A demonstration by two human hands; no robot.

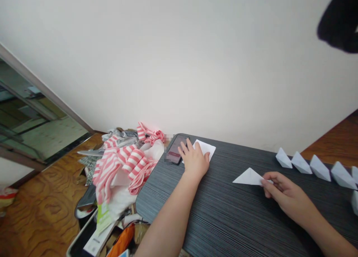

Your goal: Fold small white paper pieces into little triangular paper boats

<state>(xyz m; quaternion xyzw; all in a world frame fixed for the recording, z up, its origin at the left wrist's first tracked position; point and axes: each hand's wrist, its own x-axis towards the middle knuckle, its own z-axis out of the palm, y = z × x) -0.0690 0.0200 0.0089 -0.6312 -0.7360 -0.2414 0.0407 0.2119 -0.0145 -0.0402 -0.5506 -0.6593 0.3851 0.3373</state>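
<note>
Sideways, the folded paper triangle (247, 177) points left.

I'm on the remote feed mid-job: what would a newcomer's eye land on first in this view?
First comes the row of white folded paper shapes along the far right of the dark table, near the right hand pinching a paper triangle. At the table's far edge, the left hand lies on a paper sheet beside a phone. Off the table's left side, a heap of pink-striped cloth stands out.
</note>
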